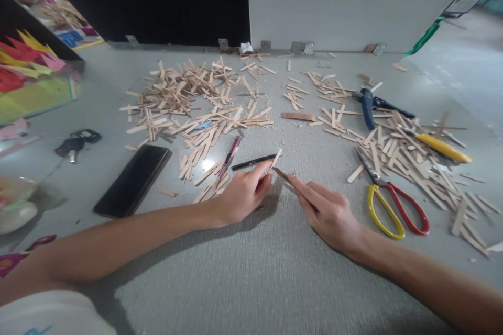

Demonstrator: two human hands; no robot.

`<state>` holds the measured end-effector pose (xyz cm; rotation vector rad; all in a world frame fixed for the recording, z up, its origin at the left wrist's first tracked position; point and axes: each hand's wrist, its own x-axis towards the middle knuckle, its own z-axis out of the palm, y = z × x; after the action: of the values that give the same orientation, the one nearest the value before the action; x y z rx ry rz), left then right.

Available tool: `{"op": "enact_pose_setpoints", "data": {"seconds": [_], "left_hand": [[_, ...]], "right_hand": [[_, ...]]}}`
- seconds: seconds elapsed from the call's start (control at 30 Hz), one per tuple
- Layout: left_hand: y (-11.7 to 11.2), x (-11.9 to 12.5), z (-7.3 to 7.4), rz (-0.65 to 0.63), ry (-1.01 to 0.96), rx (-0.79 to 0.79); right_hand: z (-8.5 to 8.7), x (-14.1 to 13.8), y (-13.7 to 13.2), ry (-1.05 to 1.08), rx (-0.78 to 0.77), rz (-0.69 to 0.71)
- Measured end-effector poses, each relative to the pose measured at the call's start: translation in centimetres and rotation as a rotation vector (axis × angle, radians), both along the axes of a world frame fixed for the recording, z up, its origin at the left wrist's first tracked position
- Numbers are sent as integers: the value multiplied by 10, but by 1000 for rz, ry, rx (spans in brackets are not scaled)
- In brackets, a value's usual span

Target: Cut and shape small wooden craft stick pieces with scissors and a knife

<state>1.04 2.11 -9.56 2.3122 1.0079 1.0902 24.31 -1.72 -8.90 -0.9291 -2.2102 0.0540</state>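
My left hand (245, 193) is closed around a thin wooden craft stick (277, 158), whose pale end points up past the fingertips. In my right hand (328, 209) is a narrow flat tool (283, 174) with a dark tip, pinched between thumb and fingers; I cannot make out whether it is a file or a blade. The tip lies close beside the stick, and I cannot tell if they touch. Just beyond my left hand are a black pen (253, 162) and a slim pink-and-dark item (229, 157). Scissors (380, 183) with one yellow and one red handle lie right of my right hand.
Piles of craft sticks (178, 86) spread across the grey table (243, 282). Blue-handled pliers (368, 107) and a yellow-handled tool (442, 147) rest on the right. A phone (133, 180) and keys (73, 145) lie left. A black-and-white panel (334, 5) stands at the back.
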Motion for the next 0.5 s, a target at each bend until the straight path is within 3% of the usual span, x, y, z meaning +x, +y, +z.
{"op": "enact_pose_setpoints", "data": {"seconds": [0.5], "left_hand": [[-2,0,-3,-24,12,-56]], "right_hand": [[-3,2,-10,-288,99,-48]]}}
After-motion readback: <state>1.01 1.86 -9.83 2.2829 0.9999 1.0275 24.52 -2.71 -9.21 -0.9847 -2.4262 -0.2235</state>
